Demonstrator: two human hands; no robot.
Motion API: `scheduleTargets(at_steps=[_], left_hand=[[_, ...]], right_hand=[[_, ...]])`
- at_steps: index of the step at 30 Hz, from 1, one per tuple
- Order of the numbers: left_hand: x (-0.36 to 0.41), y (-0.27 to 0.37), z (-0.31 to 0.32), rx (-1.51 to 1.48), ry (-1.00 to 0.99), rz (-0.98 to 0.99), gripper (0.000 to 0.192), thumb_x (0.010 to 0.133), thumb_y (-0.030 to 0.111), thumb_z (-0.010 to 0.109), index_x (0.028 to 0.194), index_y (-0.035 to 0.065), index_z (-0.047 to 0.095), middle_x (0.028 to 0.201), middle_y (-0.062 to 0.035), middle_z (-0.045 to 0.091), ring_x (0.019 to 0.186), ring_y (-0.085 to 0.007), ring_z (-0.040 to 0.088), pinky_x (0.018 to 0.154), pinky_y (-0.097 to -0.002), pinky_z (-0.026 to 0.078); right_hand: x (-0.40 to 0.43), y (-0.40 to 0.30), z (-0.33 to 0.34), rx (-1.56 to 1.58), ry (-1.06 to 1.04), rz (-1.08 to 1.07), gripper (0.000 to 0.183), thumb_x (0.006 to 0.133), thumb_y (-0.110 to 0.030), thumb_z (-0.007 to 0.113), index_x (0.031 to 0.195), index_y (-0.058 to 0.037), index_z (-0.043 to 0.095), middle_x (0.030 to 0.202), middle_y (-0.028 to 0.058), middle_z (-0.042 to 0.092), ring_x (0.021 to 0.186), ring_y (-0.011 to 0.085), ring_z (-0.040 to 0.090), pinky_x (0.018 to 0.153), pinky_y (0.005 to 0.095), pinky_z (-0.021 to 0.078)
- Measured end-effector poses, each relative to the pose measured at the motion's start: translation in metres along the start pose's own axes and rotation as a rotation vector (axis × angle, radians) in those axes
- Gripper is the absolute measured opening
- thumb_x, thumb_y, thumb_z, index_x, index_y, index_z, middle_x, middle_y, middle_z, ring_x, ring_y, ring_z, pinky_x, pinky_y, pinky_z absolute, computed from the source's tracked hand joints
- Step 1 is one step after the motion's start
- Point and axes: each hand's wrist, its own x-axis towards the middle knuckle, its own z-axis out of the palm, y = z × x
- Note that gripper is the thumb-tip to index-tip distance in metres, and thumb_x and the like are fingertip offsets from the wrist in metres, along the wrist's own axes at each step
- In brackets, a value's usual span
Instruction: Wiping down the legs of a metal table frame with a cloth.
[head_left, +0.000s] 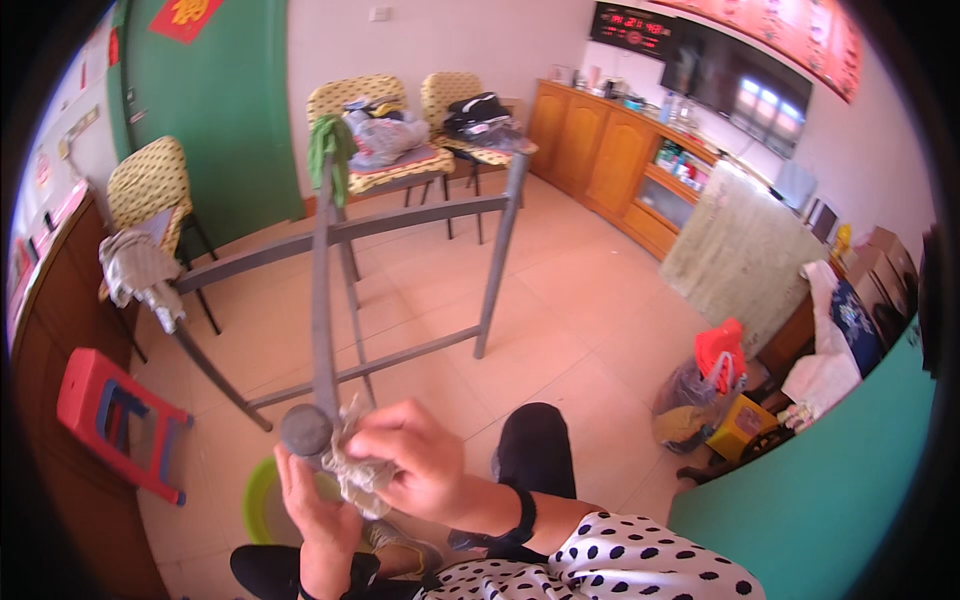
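A grey metal table frame with tubular legs stands before me, and the round end cap of its nearest leg is close to my hands. My right hand grips a crumpled beige rag against the frame just right of that cap. Just below the cap, my left hand is wrapped about the leg; its fingertips are partly hidden. A grey-white cloth hangs over the left corner of the frame, and a green cloth over the far corner.
A lime-green basin sits on the floor under my hands. On the left lies a tilted red and blue plastic stool. Cushioned chairs with bags stand behind the frame. To the right are a plastic bag, a yellow box and a leaning board.
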Motion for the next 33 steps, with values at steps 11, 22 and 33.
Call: scheduleTargets(at_steps=[11, 22, 33], left_hand=[[0.012, 0.020, -0.003, -0.023, -0.018, 0.198, 0.051, 0.082, -0.003, 0.054, 0.132, -0.0043, 0.044, 0.127, -0.0171, 0.050, 0.111, -0.0298, 0.053, 0.096, -0.0406, 0.043], [0.014, 0.017, 0.009, -0.155, 0.040, 0.123, 0.045, 0.095, 0.021, 0.044, 0.132, -0.0047, 0.043, 0.131, -0.0191, 0.047, 0.111, -0.0290, 0.052, 0.092, -0.0399, 0.045], [-0.011, -0.025, 0.021, -0.015, -0.048, 0.023, 0.066, 0.063, 0.002, 0.072, 0.123, -0.0001, 0.046, 0.119, -0.0198, 0.049, 0.111, -0.0387, 0.049, 0.091, -0.0419, 0.042]], right_hand=[[0.010, 0.010, 0.006, 0.199, -0.045, -0.096, 0.026, 0.074, 0.004, 0.069, 0.097, -0.0019, 0.058, 0.103, 0.0134, 0.055, 0.085, 0.0281, 0.061, 0.070, 0.0323, 0.0500], [0.008, 0.002, 0.002, 0.242, -0.069, -0.117, 0.026, 0.073, 0.008, 0.067, 0.090, -0.0024, 0.050, 0.096, 0.0118, 0.048, 0.083, 0.0290, 0.055, 0.068, 0.0341, 0.0466], [-0.037, 0.028, -0.019, 0.058, -0.170, 0.025, 0.036, 0.063, 0.006, 0.074, 0.096, -0.0049, 0.061, 0.094, 0.0104, 0.060, 0.082, 0.0277, 0.063, 0.067, 0.0330, 0.0520]])
